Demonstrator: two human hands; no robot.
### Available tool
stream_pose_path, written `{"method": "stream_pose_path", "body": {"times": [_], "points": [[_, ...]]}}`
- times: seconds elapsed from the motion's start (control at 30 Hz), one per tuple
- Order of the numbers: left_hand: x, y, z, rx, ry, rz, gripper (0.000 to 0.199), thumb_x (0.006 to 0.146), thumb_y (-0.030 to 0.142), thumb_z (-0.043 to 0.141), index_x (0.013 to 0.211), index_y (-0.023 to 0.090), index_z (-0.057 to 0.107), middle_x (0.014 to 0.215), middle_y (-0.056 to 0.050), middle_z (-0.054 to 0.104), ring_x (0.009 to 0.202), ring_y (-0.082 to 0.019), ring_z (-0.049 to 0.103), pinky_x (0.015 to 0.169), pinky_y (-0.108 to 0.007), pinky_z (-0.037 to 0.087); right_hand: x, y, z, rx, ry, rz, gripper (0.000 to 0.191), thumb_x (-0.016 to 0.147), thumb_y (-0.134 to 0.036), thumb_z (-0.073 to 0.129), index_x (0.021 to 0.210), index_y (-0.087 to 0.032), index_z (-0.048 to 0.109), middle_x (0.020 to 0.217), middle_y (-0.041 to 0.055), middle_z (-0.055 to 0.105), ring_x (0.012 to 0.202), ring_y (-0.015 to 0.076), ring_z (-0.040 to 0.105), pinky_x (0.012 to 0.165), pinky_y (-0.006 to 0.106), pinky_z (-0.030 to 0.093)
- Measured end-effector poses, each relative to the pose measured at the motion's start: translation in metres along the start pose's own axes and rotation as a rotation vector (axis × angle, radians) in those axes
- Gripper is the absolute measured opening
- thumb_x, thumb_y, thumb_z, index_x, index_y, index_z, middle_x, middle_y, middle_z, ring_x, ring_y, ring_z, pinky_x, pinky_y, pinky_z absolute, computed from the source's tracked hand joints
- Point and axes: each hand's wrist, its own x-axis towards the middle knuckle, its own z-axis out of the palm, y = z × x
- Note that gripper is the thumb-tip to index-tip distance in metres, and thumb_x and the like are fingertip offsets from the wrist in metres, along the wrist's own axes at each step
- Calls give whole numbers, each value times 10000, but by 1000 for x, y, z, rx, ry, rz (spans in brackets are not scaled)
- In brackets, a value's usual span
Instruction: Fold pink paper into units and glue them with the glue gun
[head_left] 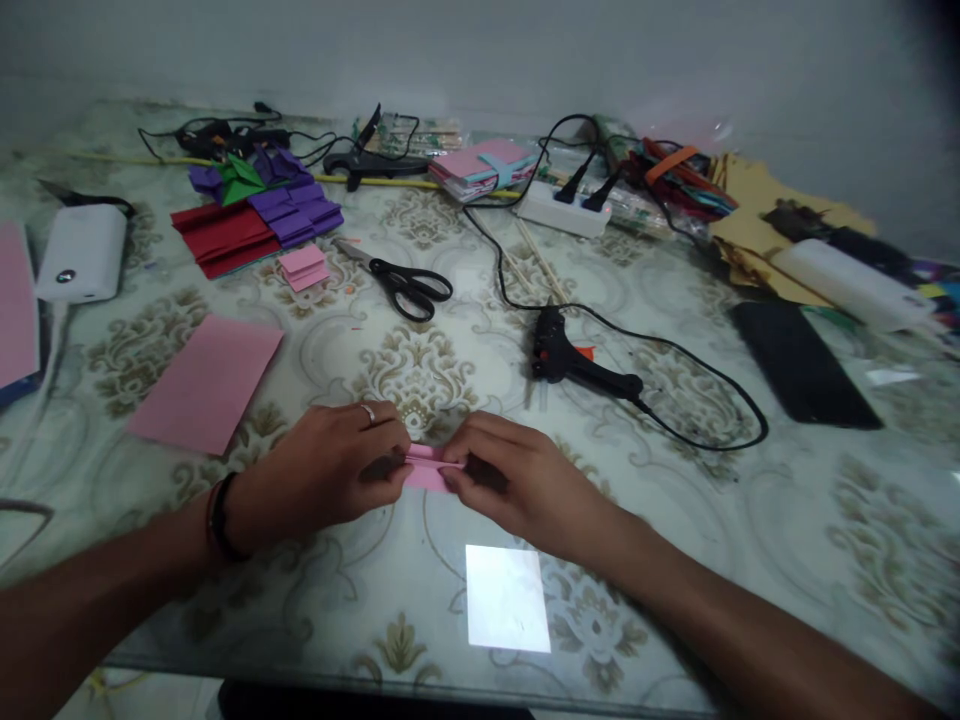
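A small folded pink paper (427, 473) is pinched between both hands near the middle of the table. My left hand (341, 462) grips its left end, with a ring on one finger and a dark band on the wrist. The right end is held by the thumb and fingers of my right hand (517, 480). Parts of the paper are hidden under the fingertips. A flat pink sheet (210, 385) lies left of my left hand. Further back is a small pleated pink piece (304, 267), beside black-handled scissors (409, 285).
A black glue gun (581, 365) with a looping cable lies right of centre. Behind are a white power strip (566, 208), red folded paper (225, 235) and purple folded paper (296, 212). A black phone (806, 362) is at right, a white power bank (84, 252) at left.
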Motion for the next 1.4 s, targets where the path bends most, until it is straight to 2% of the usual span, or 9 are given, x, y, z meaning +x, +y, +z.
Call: {"method": "stream_pose_path", "body": {"times": [0.13, 0.3, 0.53, 0.83, 1.03, 1.17, 1.27, 1.33, 1.4], "points": [[-1, 0, -1, -113, 30, -45, 138, 918, 117, 598, 797, 175, 628, 746, 22, 608, 674, -140, 540, 657, -284, 356, -1, 0, 0, 24, 40, 5, 60, 1010, -167, 657, 950, -173, 659, 845, 22, 628, 736, 147, 598, 650, 247, 462], [1, -1, 1, -204, 62, -120, 122, 918, 161, 655, 799, 162, 682, 714, 23, 638, 645, -118, 557, 643, -249, 382, -2, -2, 0, 31, 56, 6, 39, 1015, -173, 661, 975, -171, 665, 878, 37, 649, 754, 149, 610, 668, 251, 486], [5, 8, -5, -515, 38, -393, 169, 902, 260, 643, 813, 168, 753, 634, 45, 639, 579, -99, 520, 565, -224, 371, -1, -7, 1, 45, 159, -34, 47, 1010, -135, 654, 981, -171, 662, 884, 45, 659, 768, 146, 621, 686, 254, 513], [5, 2, -3, -504, 75, -339, 156, 881, 240, 580, 786, 183, 691, 622, 54, 584, 564, -94, 480, 556, -217, 364, 0, -4, -1, 25, 124, -3, 54, 1024, -170, 651, 974, -175, 671, 876, 43, 671, 773, 155, 630, 685, 268, 526], [6, -1, -10, -468, 94, -338, 185, 890, 207, 467, 708, 193, 500, 626, 53, 490, 578, -101, 431, 541, -232, 333, 0, -3, -3, 35, 111, 28, 71, 1030, -185, 642, 967, -185, 673, 859, 34, 667, 753, 155, 618, 681, 279, 522], [5, -4, -8, -408, 80, -348, 361, 965, 256, 451, 618, 203, 368, 556, 60, 371, 527, -98, 357, 511, -261, 258, 0, -3, -4, 39, 109, 39, 69, 1031, -191, 640, 968, -196, 667, 870, 37, 674, 763, 158, 626, 687, 281, 522], [4, -5, -6, -412, 94, -347, 379, 1015, 299, 486, 653, 188, 511, 581, 46, 512, 559, -110, 464, 546, -259, 327, 0, -3, -5, 35, 102, 51, 73, 1030, -191, 638, 962, -200, 663, 864, 35, 673, 754, 157, 625, 683, 280, 516], [4, -5, -5, -450, 118, -342, 226, 995, 257, 519, 836, 183, 661, 788, 11, 704, 633, -115, 567, 588, -247, 396, 0, -2, -5, 33, 97, 56, 76, 1028, -192, 637, 957, -197, 664, 859, 35, 670, 751, 156, 623, 681, 280, 512], [3, -4, -7, -508, 115, -324, 170, 953, 204, 537, 978, 186, 704, 1003, -20, 770, 670, -108, 610, 598, -234, 431, 0, -2, -5, 32, 95, 55, 71, 1026, -190, 640, 960, -193, 666, 862, 36, 670, 755, 156, 625, 684, 279, 511]]}}
